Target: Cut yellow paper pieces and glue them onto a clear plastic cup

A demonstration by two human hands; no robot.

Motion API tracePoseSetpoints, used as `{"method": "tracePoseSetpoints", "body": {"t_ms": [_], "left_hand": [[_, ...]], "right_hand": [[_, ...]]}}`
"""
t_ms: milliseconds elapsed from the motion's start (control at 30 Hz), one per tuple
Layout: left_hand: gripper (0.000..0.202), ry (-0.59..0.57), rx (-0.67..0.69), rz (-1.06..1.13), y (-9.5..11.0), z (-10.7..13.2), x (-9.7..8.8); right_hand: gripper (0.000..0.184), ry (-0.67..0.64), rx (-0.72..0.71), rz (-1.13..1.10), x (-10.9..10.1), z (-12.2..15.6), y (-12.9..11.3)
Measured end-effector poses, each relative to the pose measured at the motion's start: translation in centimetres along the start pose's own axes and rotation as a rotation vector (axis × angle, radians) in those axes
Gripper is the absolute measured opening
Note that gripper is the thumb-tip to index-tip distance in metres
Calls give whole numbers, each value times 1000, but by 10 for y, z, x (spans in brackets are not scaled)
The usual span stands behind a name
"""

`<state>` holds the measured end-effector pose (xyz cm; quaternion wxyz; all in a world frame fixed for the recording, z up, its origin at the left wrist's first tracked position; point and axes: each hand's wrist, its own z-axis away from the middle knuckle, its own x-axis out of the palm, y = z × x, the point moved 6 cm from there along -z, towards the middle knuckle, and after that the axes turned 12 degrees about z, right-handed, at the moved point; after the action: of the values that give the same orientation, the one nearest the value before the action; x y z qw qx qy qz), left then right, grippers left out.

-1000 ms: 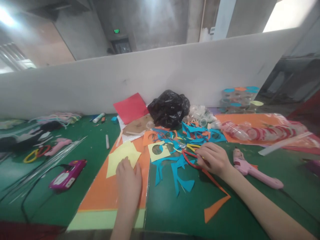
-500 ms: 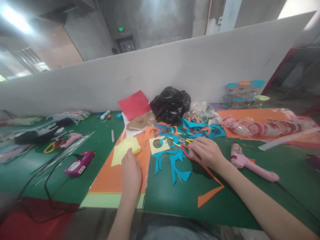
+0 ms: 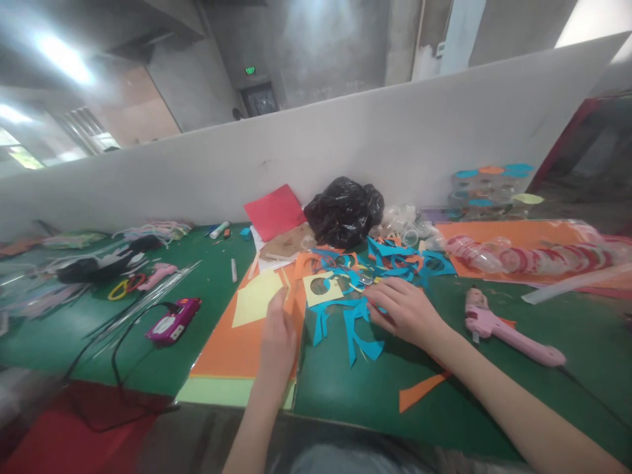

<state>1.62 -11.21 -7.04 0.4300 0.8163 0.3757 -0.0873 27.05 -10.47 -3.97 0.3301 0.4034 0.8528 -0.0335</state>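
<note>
My left hand (image 3: 279,332) is closed at the right edge of a piece of pale yellow paper (image 3: 254,299), its fingertips partly out of sight. Under that paper lies a large orange sheet (image 3: 227,349). My right hand (image 3: 405,309) is curled over the scissors, whose handles are mostly hidden beneath the fingers; only a trace of red shows. Around its fingertips are blue paper scraps (image 3: 363,339) and a yellow square with a round hole (image 3: 320,301). An orange strip (image 3: 422,393) lies below the right wrist.
A pink glue gun (image 3: 513,336) lies to the right, a purple device (image 3: 175,322) with a black cord to the left. Behind the scraps sit a black plastic bag (image 3: 343,210) and red paper (image 3: 274,212). Plastic bottle pieces (image 3: 543,257) rest on orange sheets, before a white partition (image 3: 212,171).
My left hand has shifted right along the yellow paper. The red and yellow scissor handles, visible before, are now covered by my right hand. The whole view has shifted slightly.
</note>
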Motion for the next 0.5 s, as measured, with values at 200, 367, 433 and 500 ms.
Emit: {"method": "tracePoseSetpoints", "body": {"t_ms": [200, 367, 433, 500], "left_hand": [[35, -193, 138, 180, 43, 22, 24], [36, -426, 108, 344, 73, 12, 48], [36, -447, 71, 368, 77, -4, 54], [36, -449, 54, 383, 78, -21, 60]], "right_hand": [[47, -123, 292, -364, 19, 3, -17], [29, -129, 466, -653, 34, 6, -13], [26, -98, 551, -706, 36, 7, -5], [32, -87, 644, -741, 38, 9, 2]]}}
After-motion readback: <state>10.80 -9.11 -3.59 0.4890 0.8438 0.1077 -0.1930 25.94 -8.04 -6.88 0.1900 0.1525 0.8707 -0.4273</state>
